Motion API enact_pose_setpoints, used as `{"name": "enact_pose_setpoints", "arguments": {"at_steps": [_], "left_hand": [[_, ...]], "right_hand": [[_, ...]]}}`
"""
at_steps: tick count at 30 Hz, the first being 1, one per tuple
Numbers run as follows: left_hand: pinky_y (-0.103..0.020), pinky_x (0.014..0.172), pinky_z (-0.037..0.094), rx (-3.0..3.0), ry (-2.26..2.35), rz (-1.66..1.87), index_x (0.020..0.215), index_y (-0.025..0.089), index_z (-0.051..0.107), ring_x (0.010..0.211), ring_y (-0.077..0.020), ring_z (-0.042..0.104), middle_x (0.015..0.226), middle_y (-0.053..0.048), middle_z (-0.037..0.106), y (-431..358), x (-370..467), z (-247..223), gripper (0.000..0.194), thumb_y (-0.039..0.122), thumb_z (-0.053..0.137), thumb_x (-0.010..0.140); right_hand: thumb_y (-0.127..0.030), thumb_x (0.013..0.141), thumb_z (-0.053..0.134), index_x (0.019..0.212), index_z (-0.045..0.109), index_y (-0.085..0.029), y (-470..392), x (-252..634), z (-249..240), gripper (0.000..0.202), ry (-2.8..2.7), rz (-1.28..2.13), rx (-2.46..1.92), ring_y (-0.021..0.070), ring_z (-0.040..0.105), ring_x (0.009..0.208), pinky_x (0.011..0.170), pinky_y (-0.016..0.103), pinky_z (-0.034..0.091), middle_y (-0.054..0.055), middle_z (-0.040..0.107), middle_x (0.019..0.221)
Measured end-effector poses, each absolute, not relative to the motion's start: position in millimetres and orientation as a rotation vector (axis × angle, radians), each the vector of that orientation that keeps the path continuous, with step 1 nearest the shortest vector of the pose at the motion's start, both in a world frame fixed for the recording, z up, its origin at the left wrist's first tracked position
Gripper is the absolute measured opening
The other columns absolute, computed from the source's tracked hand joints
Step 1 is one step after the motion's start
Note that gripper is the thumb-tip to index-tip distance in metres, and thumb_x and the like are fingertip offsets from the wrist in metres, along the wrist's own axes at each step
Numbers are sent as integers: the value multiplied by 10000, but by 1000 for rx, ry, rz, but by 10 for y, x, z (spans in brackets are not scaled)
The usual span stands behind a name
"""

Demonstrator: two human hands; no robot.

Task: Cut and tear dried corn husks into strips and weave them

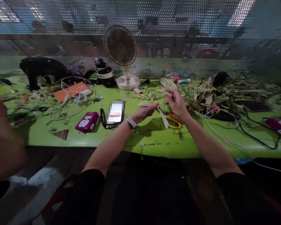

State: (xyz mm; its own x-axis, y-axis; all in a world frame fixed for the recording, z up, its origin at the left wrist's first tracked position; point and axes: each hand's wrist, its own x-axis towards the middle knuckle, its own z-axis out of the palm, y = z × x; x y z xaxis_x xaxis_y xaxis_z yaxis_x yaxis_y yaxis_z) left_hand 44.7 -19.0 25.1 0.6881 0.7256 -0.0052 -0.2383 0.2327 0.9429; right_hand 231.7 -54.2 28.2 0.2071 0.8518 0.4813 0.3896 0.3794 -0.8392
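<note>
My left hand (146, 113) is closed on a bundle of pale dried corn husk (163, 117), and a strip of it hangs down past the fingertips. Just to the right and a little higher, my right hand (176, 101) has its fingers pinched together; what they grip is too small to make out. Under the two hands lie yellow-handled scissors (174, 124) and a red-handled tool (176, 116), both partly covered. A broad husk piece (168, 83) rests on the table behind my right hand.
A lit phone (116, 112) and a purple power socket (87, 122) lie to the left. Behind them stand a fan (120, 47) and a black bottle (105, 73). Husk heaps (201, 97) and cables (245, 126) cover the right. Another person's arm (4, 140) is at far left.
</note>
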Motion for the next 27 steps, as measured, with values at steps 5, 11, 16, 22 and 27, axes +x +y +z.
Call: {"name": "enact_pose_setpoints", "arguments": {"at_steps": [5,11,16,22,27], "left_hand": [[-162,367,169,917,495,935,713,171,556,369,-6,258,452,112,309,-122,468,259,371,416,830,661],[-192,374,149,1034,554,946,673,176,527,364,-12,217,435,106,315,-198,523,242,388,465,783,711],[-199,383,131,1138,533,974,732,162,600,376,-12,249,445,99,351,-251,547,207,389,494,796,675],[-183,383,146,1065,542,939,719,153,603,351,-10,229,389,112,326,-264,547,228,348,453,780,709],[-175,381,146,996,516,909,712,150,594,337,-7,224,389,114,318,-270,550,240,278,368,763,752]], "right_hand": [[-339,688,724,833,610,-220,-516,2265,221,219,-1257,933,-1220,137,603,625,598,299,531,13,664,779],[-356,590,803,808,652,-207,-694,1947,209,304,-1043,1277,-1048,100,601,646,660,261,533,-13,677,796],[-327,500,870,801,690,-204,-684,1891,185,372,-893,1255,-1006,78,541,589,561,219,480,-28,675,753],[-321,475,904,769,734,-192,-695,1918,231,363,-941,1274,-1020,61,537,580,545,200,451,-23,681,739],[-321,512,872,726,717,-194,-694,1930,229,293,-1042,1205,-1021,73,519,566,554,219,451,-30,648,671]]}}
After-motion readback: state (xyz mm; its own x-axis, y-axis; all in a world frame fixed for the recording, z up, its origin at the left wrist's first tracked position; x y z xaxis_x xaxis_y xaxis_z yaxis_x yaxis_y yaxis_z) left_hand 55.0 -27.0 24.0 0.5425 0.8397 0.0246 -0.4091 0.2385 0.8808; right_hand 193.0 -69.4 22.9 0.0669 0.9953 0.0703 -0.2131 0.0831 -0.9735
